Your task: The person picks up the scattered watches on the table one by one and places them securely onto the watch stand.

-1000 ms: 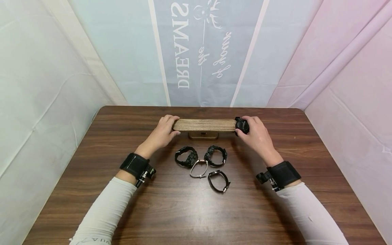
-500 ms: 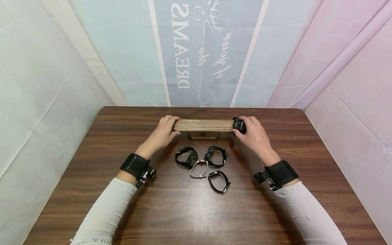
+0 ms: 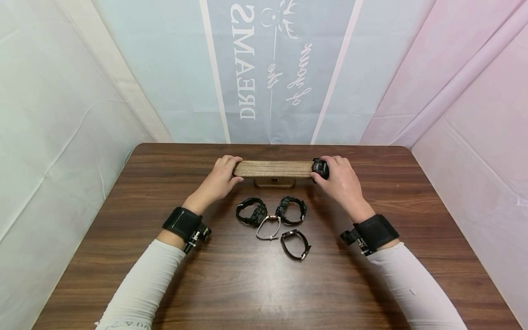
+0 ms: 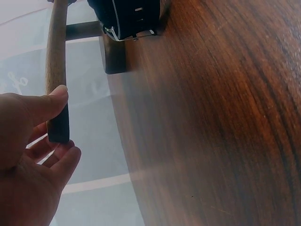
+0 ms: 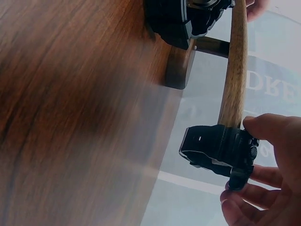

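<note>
A wooden T-bar watch stand stands near the table's far edge, its long bar (image 3: pixel 272 169) raised over a small base (image 3: pixel 274 184). My left hand (image 3: pixel 217 178) holds the bar's left end; in the left wrist view the thumb (image 4: pixel 57 92) lies along the bar with the fingers curled at its dark tip. With my right hand (image 3: pixel 343 182) I pinch a chunky black wristwatch (image 3: pixel 320 169) at the opposite end. The right wrist view shows the closed strap (image 5: pixel 202 146) looped around the bar, with my thumb and fingers at the case.
In front of the stand lie two bulky black watches (image 3: pixel 258 213) (image 3: pixel 282 210), a slim light-banded watch (image 3: pixel 272 217) and a slim black-banded watch (image 3: pixel 305 245). The brown wooden table (image 3: pixel 206 284) is bordered by a printed curtain (image 3: pixel 272 128) behind and white sheets at the sides.
My right hand has moved a short way left along the bar, and the black wristwatch has slid further onto it. My left hand stays at the left end.
</note>
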Motion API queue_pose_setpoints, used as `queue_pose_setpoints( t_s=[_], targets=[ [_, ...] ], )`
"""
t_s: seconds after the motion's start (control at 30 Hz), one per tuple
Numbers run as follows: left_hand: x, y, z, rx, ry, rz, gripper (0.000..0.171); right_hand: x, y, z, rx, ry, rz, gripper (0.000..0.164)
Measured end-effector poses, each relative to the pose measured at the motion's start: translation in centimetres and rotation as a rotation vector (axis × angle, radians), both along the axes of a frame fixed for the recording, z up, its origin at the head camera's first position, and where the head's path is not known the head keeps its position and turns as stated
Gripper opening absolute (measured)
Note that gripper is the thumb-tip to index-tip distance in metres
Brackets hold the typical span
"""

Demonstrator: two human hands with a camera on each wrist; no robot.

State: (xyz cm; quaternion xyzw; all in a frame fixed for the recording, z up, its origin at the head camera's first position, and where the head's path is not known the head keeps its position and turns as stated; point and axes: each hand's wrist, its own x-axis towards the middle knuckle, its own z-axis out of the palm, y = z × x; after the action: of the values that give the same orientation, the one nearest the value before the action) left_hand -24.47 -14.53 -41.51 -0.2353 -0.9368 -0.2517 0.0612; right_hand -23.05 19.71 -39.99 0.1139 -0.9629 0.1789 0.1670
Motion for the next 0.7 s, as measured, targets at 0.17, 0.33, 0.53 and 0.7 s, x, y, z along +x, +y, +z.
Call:
queue_pose_setpoints(
  t_s=[0.17, 0.33, 0.53, 0.7],
  targets=[
    [0.1, 0.0, 0.1, 0.001, -0.004, 0.001, 0.055, -0.2, -0.3, 0.0, -0.004, 0.023, 0.015, 0.056],
    [0.1, 0.1, 0.1, 0.002, -0.009, -0.001, 0.055, -0.2, -0.6, 0.1, -0.012, 0.014, 0.025, 0.057],
    [0.2, 0.1, 0.2, 0.005, -0.011, 0.001, 0.055, -0.3, -1.0, 0.1, -0.011, 0.023, 0.039, 0.057],
    [0.1, 0.1, 0.0, 0.004, -0.008, 0.000, 0.055, -0.4, -1.3, 0.0, -0.014, 0.035, 0.054, 0.057]
  ],
)
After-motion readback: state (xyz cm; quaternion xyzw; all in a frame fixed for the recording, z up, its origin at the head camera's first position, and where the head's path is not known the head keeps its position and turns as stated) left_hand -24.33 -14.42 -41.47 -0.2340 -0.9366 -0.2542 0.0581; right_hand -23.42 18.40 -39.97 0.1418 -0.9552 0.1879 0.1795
